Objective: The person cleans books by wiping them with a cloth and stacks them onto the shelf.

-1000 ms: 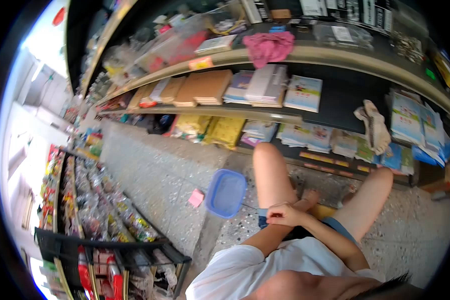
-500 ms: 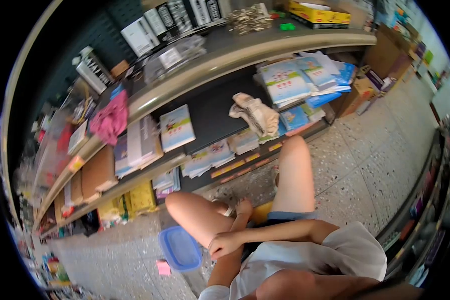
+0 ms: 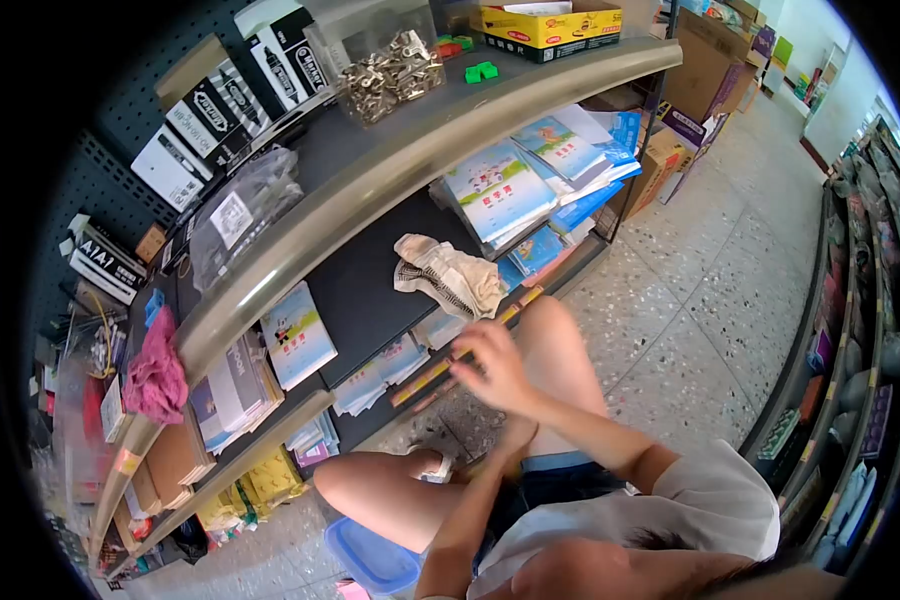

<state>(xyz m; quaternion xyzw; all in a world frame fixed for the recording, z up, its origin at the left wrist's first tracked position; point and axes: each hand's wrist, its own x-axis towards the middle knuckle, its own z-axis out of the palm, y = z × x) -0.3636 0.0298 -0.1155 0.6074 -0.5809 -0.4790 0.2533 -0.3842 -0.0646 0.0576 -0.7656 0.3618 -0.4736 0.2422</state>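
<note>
My right hand (image 3: 492, 368) is raised over my knee, in front of the lower shelf's edge. Its fingers are spread and slightly bent, with nothing seen in them. Just beyond it, a crumpled beige cloth (image 3: 448, 275) with a dark striped edge lies on the dark shelf (image 3: 370, 270). My left hand (image 3: 518, 438) is low between my thighs, partly behind my right forearm; its fingers do not show. A stack of exercise booklets (image 3: 498, 195) lies to the right of the cloth, and a single booklet (image 3: 298, 338) to its left.
The upper shelf's rail (image 3: 370, 195) curves across the view. On it are a clear box of metal clips (image 3: 395, 80), a yellow box (image 3: 555, 28) and a pink cloth (image 3: 157, 370). A blue plastic basin (image 3: 375, 555) is on the floor by my left leg. More stocked shelves (image 3: 850, 400) line the right.
My right hand has lifted off my left forearm and reached forward toward the shelf, its fingers spreading. The view has turned and moved nearer the shelves.
</note>
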